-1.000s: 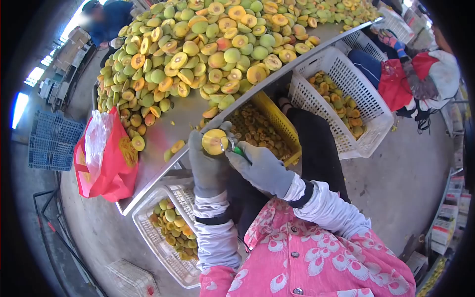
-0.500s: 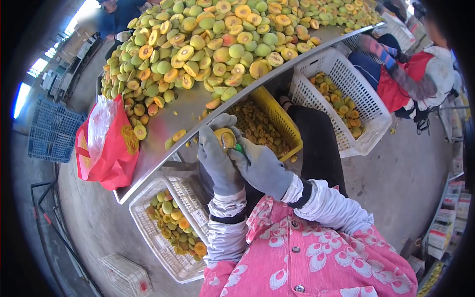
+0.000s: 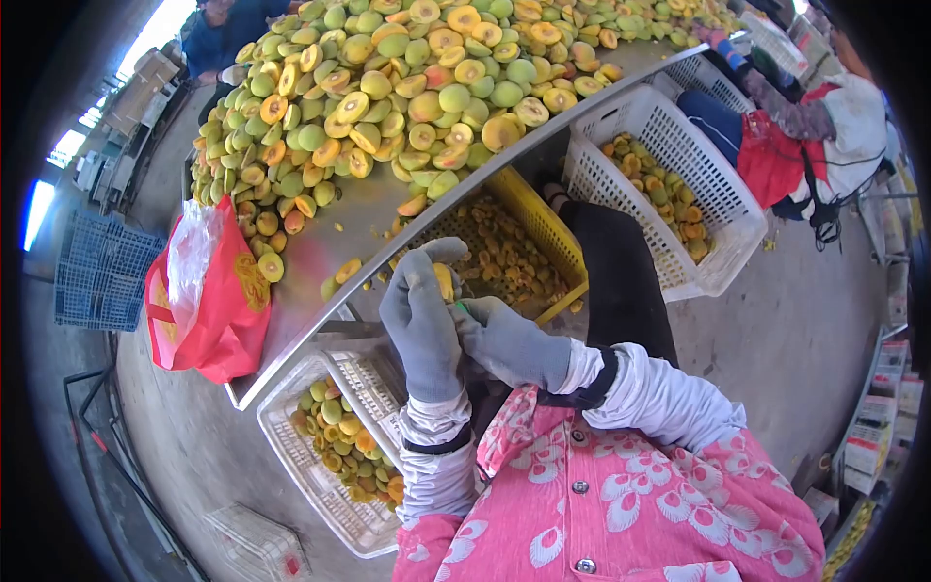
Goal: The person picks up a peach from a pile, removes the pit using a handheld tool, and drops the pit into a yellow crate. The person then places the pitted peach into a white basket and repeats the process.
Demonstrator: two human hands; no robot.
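My left hand (image 3: 424,320), in a grey glove, is closed round a halved fruit (image 3: 444,281), its cut yellow side partly showing. Beside it, my right hand (image 3: 511,339), gloved too, grips a small tool with a green handle (image 3: 462,307); the tool's tip is at the fruit and hard to make out. Both hands are in front of the metal table's edge (image 3: 320,328). Below and beyond them stands a yellow crate (image 3: 574,262) with brownish fruit pieces. A large heap of cut green and yellow fruit (image 3: 388,97) covers much of the table.
A red bag (image 3: 233,320) hangs at the table's left corner. White crates with fruit stand at lower left (image 3: 291,466) and right (image 3: 722,233). Blue crates (image 3: 102,272) are at far left. One person (image 3: 228,39) is at upper left, another (image 3: 795,145) at upper right.
Both hands have moved slightly down, and the left hand has turned so that less of the fruit's cut face shows. The person at upper right has reached further toward the table.
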